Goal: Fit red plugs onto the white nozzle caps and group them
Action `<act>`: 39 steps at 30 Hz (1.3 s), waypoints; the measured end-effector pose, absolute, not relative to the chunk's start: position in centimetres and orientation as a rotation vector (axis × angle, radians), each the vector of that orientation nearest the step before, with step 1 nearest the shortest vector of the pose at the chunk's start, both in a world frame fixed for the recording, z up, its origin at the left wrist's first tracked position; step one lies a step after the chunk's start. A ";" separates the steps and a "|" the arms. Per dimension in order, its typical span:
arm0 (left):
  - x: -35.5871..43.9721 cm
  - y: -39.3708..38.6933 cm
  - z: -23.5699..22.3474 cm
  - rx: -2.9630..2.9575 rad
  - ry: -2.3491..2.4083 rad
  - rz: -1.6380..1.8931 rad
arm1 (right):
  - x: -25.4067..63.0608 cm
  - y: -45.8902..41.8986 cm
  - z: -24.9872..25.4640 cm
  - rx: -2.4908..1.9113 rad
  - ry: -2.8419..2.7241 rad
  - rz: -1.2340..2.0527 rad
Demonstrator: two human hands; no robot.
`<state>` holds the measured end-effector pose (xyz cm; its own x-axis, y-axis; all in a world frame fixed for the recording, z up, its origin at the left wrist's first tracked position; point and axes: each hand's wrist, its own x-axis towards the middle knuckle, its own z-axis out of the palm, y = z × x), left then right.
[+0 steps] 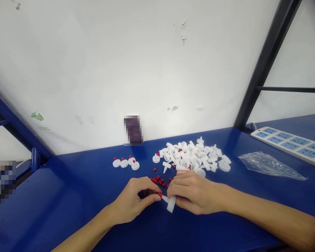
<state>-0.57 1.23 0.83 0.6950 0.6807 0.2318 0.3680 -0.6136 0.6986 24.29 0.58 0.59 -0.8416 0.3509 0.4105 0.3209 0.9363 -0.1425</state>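
Between finger and thumb, my left hand (138, 199) pinches a small red cap (160, 195). The cap sits at the thin tip of a white nozzle cap (171, 203), whose wide round base is gripped by my right hand (193, 190). Both hands are close together above the blue table (89, 210). Just beyond my fingers lie several loose red caps (161, 182). A large heap of white nozzle caps (196, 155) spreads behind my right hand, with some red caps among them. Left of it stand several white nozzle caps with red tips (124, 163).
A crumpled clear plastic bag (269, 164) lies right of the heap. Behind it is a white power strip (291, 144) with blue sockets. A dark blurred-out rectangular object (133, 130) leans on the white wall (147, 63). Metal posts (262, 66) rise at both sides.
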 end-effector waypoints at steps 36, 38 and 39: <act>-0.4 -1.1 0.1 2.945 0.523 0.599 | 24.0 -0.5 1.2 -0.491 -2.769 0.404; -0.3 -1.2 0.1 2.963 0.517 0.645 | 24.0 -0.6 1.4 -0.480 -2.728 0.524; -0.2 -1.3 0.1 2.966 0.520 0.672 | 24.0 -0.6 1.5 -0.476 -2.706 0.576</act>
<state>-0.20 -1.28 0.10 0.8484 0.3363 0.4087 0.3116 -0.9416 0.1279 23.99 -0.65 1.46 -0.8887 0.3852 0.2487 0.2506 0.8623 -0.4400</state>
